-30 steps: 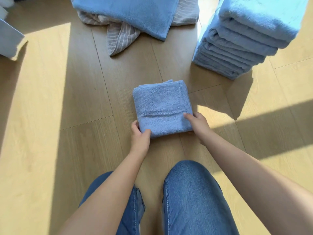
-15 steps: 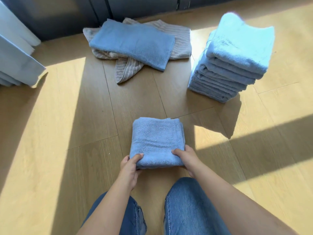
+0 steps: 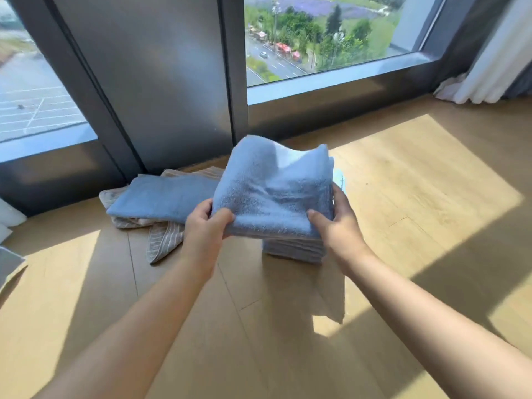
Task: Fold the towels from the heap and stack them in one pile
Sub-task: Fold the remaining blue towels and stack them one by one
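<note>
so the folded blue towel (image 3: pixel 273 194) that was sitting flat on the floor a moment ago, close to the knees, is now up in the air. the left hand (image 3: pixel 205 226) is pinching its near left corner, thumb on top, and the right hand (image 3: pixel 335 226) is clamped on the near right edge. it's being carried out over the stack of folded towels (image 3: pixel 293 249), which is mostly hidden behind it, only the bottom few layers peek out underneath. can't tell if it's touching the top of the stack yet, looks like just above. pretty sure this one's basically done and only needs setting down square. the heap (image 3: pixel 161 203) off to the left looks nearly gone, one blue towel lying on a striped beige one, so probably just a couple left to do. floor (image 3: pixel 417 197) is light wood planks with big sun patches and hard shadows. behind it all is a dark-framed window (image 3: pixel 316 38) looking down on a road and trees, with a white curtain (image 3: pixel 489 67) bunched in the right corner.
</note>
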A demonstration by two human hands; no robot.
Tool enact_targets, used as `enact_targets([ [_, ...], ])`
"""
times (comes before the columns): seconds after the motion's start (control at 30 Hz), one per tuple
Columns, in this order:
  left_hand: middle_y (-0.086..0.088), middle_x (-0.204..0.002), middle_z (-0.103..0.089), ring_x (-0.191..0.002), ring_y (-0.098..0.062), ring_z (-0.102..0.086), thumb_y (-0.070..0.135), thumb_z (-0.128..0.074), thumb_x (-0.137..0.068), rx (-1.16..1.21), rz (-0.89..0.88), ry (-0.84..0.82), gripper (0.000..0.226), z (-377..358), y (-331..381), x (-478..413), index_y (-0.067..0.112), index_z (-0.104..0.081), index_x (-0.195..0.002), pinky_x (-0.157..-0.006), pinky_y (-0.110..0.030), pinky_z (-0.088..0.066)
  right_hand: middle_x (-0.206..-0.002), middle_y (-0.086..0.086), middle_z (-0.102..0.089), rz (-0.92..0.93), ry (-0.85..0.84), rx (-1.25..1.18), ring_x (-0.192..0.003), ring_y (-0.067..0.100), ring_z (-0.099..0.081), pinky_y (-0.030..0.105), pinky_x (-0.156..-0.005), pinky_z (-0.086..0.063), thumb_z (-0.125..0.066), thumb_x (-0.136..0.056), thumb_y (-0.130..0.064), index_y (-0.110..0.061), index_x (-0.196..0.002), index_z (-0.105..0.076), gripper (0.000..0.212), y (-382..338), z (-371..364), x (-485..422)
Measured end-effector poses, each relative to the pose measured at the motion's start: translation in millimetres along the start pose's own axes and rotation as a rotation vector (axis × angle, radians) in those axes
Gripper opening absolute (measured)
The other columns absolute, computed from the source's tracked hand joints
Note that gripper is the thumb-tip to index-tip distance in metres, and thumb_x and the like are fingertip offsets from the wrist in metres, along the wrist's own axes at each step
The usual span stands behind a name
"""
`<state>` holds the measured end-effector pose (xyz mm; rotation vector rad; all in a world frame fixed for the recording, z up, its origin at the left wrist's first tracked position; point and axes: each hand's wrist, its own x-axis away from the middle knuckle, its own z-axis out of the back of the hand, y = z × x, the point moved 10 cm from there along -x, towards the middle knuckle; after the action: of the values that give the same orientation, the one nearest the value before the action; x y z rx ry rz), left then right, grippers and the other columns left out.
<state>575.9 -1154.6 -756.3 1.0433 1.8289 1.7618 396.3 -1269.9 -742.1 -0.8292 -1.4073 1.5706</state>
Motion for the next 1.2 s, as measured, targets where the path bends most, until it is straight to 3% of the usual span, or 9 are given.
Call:
enact_targets([
  [0.1,-0.002,-0.076,-0.057,-0.069,-0.013,-0.054,0.000,-0.055,-0.071,-0.035,-0.047,-0.106,0.019,-54,20,-37,0.013,-0.059,-0.085,-0.062,-0.022,-0.048,-0.128,0.004,-0.052,0.061,0.081,-0.057,-0.117,0.019,-0.052,0.036,-0.105,-0.040,-0.054,-0.075,-0.011,-0.020,-0.138,-0.033,0.066,-18,41,-38],
  [0.23,-0.005,-0.078,-0.055,-0.067,-0.017,-0.052,-0.007,-0.050,-0.076,0.058,-0.007,-0.075,0.026,-96,7,-72,0.009,-0.056,-0.095,-0.060,-0.022,-0.048,-0.123,0.001,-0.053,0.044,0.161,-0.067,-0.110,0.018,-0.054,0.032,-0.097,-0.044,-0.051,-0.086,0.001,-0.023,-0.138,-0.033,0.060,-4,76,-77],
  [0.4,-0.017,-0.109,-0.062,-0.089,-0.024,-0.054,0.007,-0.052,-0.089,-0.358,0.202,-0.031,0.026,-82,-78,-92,0.003,-0.057,-0.114,-0.081,-0.038,-0.047,-0.137,0.007,-0.040,-0.333,-0.078,0.016,-0.104,0.023,-0.054,0.038,-0.087,-0.050,-0.051,-0.092,-0.008,-0.020,-0.145,-0.013,0.066,84,61,-81],
  [0.47,-0.013,-0.103,-0.063,-0.088,-0.023,-0.057,0.010,-0.055,-0.090,-0.422,0.254,-0.020,0.020,-71,-98,-89,0.001,-0.059,-0.108,-0.084,-0.037,-0.048,-0.138,0.006,-0.034,-0.376,-0.099,0.105,-0.104,0.023,-0.052,0.035,-0.083,-0.049,-0.051,-0.092,-0.010,-0.018,-0.146,-0.013,0.067,99,59,-78],
  [0.67,-0.001,-0.073,-0.055,-0.069,-0.015,-0.050,0.008,-0.050,-0.091,-0.452,0.262,0.008,0.013,-56,-92,-77,0.011,-0.056,-0.080,-0.059,-0.023,-0.042,-0.124,0.005,-0.038,-0.384,-0.061,0.219,-0.092,0.020,-0.048,0.046,-0.092,-0.046,-0.046,-0.092,-0.009,-0.016,-0.147,-0.015,0.064,92,64,-85],
  [0.77,0.000,-0.071,-0.053,-0.071,-0.018,-0.051,0.010,-0.049,-0.091,-0.526,0.246,0.025,0.014,-41,-82,-73,0.012,-0.055,-0.079,-0.069,-0.030,-0.047,-0.129,0.008,-0.041,-0.361,-0.013,0.311,-0.097,0.022,-0.047,0.036,-0.083,-0.041,-0.043,-0.091,-0.012,-0.015,-0.146,-0.018,0.061,80,71,-85],
  [0.87,-0.001,-0.081,-0.058,-0.085,-0.022,-0.053,0.011,-0.049,-0.090,-0.620,0.196,0.049,0.019,-16,-64,-65,0.020,-0.054,-0.074,-0.086,-0.038,-0.049,-0.142,0.013,-0.031,-0.331,0.089,0.514,-0.129,0.031,-0.031,0.039,-0.101,-0.032,-0.041,-0.091,-0.017,-0.017,-0.145,-0.021,0.058,63,82,-80],
  [1.0,-0.008,-0.103,-0.060,-0.087,-0.019,-0.051,0.012,-0.048,-0.091,-0.764,0.120,0.082,0.019,20,-26,-53,0.008,-0.058,-0.105,-0.078,-0.029,-0.044,-0.144,0.010,-0.031,-0.152,0.160,0.824,-0.131,0.030,-0.026,0.039,-0.104,-0.026,-0.043,-0.089,-0.016,-0.018,-0.141,-0.029,0.054,14,66,-64],
  [1.2,-0.010,-0.120,-0.057,-0.099,-0.021,-0.053,0.012,-0.044,-0.093,-0.944,0.019,0.194,0.029,88,37,-36,0.007,-0.052,-0.121,-0.079,-0.025,-0.039,-0.145,0.003,-0.031,0.053,0.009,0.940,-0.131,0.023,-0.027,0.035,-0.105,-0.026,-0.041,-0.092,-0.020,-0.019,-0.141,-0.030,0.051,-34,-28,-49],
])
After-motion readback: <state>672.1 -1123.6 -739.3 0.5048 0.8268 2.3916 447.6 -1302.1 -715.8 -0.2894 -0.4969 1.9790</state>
